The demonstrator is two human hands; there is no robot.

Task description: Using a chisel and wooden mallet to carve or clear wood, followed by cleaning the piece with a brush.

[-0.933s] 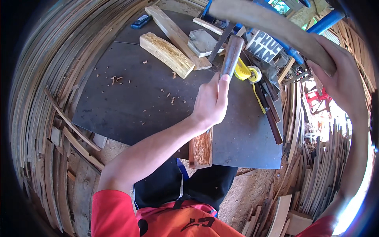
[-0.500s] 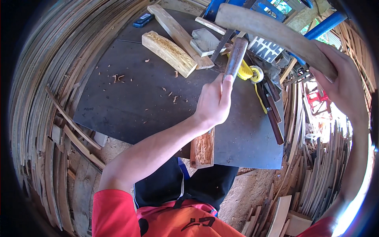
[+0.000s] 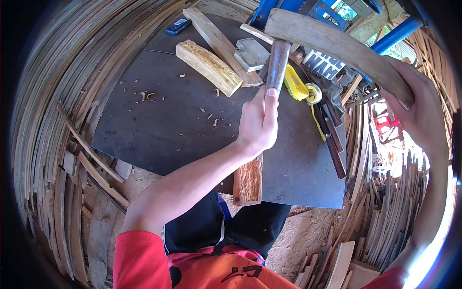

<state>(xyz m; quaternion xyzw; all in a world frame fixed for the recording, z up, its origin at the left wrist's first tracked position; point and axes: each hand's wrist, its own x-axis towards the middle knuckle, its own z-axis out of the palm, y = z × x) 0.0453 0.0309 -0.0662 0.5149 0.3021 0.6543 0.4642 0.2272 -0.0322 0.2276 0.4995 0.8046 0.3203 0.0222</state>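
My left hand (image 3: pixel 257 118) is wrapped around the upper handle of an upright tool (image 3: pixel 277 65), whose lower end is hidden behind the hand. Below it, a reddish, rough-carved wood block (image 3: pixel 247 180) lies at the worktable's (image 3: pixel 163 111) front edge. My right hand (image 3: pixel 414 106) grips a long, curved wooden piece (image 3: pixel 341 43) raised at the upper right. Its far end is at the top of the handle; whether they touch I cannot tell. A pale carved block (image 3: pixel 207 65) and a longer board (image 3: pixel 216 38) lie farther back on the table.
A yellow brush (image 3: pixel 297 82), tape measure (image 3: pixel 313 94) and several dark-handled tools (image 3: pixel 334 149) lie at the table's right. A blue-black device (image 3: pixel 178 26) sits at the back left. Blue metal framework (image 3: pixel 394 33) stands behind. Stacked wood strips (image 3: pixel 53 96) flank both sides.
The far end of the curved piece has dropped slightly toward the handle's top. The handle's top has shifted a little left since the middle frame. Both hands keep their grips.
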